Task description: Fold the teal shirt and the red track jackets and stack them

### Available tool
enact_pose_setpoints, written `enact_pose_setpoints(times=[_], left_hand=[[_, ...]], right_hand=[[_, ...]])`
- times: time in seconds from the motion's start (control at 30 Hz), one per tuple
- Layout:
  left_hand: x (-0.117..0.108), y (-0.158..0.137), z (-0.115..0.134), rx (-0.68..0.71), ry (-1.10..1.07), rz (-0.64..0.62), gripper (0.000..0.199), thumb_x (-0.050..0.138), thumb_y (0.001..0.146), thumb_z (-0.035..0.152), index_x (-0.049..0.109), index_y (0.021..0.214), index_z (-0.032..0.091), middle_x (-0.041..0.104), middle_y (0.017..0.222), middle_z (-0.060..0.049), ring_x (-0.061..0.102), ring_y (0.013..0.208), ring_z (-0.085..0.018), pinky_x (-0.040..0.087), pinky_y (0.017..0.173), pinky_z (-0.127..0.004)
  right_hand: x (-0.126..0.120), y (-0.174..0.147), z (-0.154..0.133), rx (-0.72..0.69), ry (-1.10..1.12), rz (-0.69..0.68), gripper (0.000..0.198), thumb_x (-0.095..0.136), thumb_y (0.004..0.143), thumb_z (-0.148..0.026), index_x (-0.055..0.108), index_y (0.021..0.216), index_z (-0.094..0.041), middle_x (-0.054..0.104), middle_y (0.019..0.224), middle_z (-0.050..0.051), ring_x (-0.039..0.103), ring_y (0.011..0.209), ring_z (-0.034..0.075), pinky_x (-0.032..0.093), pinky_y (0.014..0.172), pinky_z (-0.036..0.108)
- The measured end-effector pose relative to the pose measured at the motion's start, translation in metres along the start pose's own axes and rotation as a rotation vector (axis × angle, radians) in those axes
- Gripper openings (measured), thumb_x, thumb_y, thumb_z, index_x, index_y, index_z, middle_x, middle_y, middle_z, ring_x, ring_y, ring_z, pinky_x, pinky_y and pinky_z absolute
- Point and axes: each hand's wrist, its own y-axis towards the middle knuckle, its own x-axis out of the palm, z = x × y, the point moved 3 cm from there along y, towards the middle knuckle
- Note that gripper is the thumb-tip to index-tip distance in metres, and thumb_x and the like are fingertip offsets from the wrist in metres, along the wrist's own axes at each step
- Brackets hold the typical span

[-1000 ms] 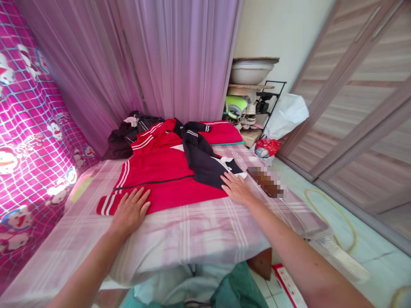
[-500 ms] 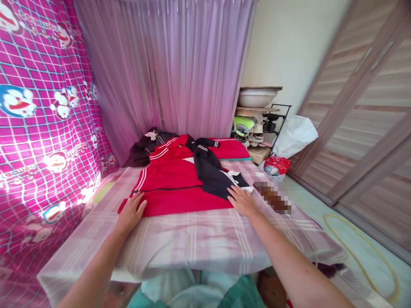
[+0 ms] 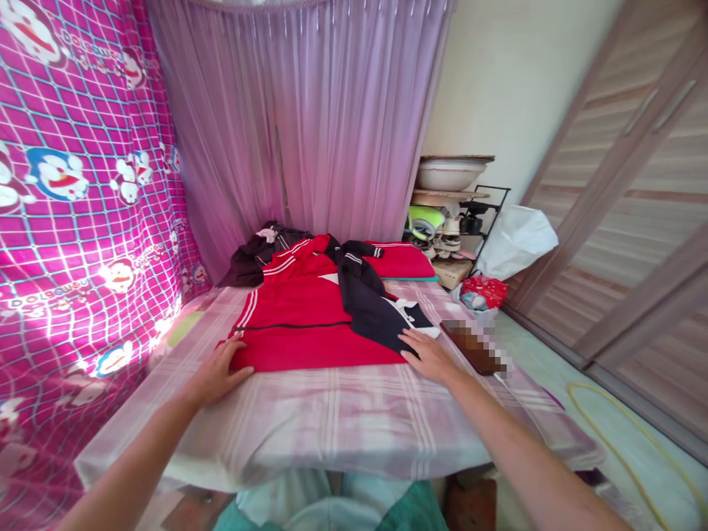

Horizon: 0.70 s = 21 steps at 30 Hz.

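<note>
A red jacket [image 3: 302, 346] with white stripes along its left side and a dark line across it lies spread on the table. Its dark navy sleeve [image 3: 368, 313] is folded across the right part, with a white-and-navy end at the right. Over the jacket's near left corner rests my left hand [image 3: 220, 370], open, thumb apart from the fingers. My right hand [image 3: 428, 355] is open too, its fingertips on the navy cloth by the near right corner. Neither hand grips anything.
A plaid cloth [image 3: 332, 420] covers the table. Behind the jacket are a folded red garment [image 3: 406, 259] and a dark heap of clothes [image 3: 246, 262]. A pixelated brown object [image 3: 470, 346] lies at right. Beyond stands a shoe rack [image 3: 490, 210] beside a white bag [image 3: 517, 240].
My left hand has slid a little outward, over the jacket's near left corner, and its thumb is spread wider. My right hand stays by the right corner. The whole view has shifted slightly.
</note>
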Motion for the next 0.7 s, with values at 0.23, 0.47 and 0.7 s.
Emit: enact_pose_setpoints(times=[0.23,0.47,0.7], left_hand=[[-0.028,-0.001,0.001,0.063,0.164,-0.277,0.052,0.042,0.087,0.029,0.056,0.136,0.025,0.057,0.143,-0.007,0.055,0.130,-0.024,0.041,0.111,-0.039],[-0.042,0.021,0.010,0.120,0.283,-0.262,0.057,0.034,0.083,0.009,0.065,0.130,0.022,0.066,0.131,-0.009,0.062,0.121,-0.024,0.045,0.106,-0.039],[-0.041,0.016,-0.007,0.193,0.213,-0.174,0.050,0.038,0.080,0.015,0.074,0.113,0.023,0.073,0.119,-0.007,0.066,0.113,-0.024,0.046,0.107,-0.041]], right_hand=[[-0.009,-0.011,0.010,-0.121,-0.051,-0.063,0.057,0.046,0.077,-0.010,0.065,0.130,-0.017,0.061,0.138,0.011,0.054,0.129,0.023,0.040,0.112,0.040],[-0.034,0.001,-0.017,-0.017,-0.284,-0.141,0.041,0.042,0.089,-0.010,0.074,0.109,-0.023,0.074,0.110,0.008,0.068,0.099,0.020,0.049,0.086,0.030],[-0.037,-0.018,-0.026,-0.046,-0.309,-0.199,0.034,0.045,0.087,-0.010,0.075,0.098,-0.021,0.073,0.099,0.009,0.068,0.090,0.020,0.046,0.074,0.026]])
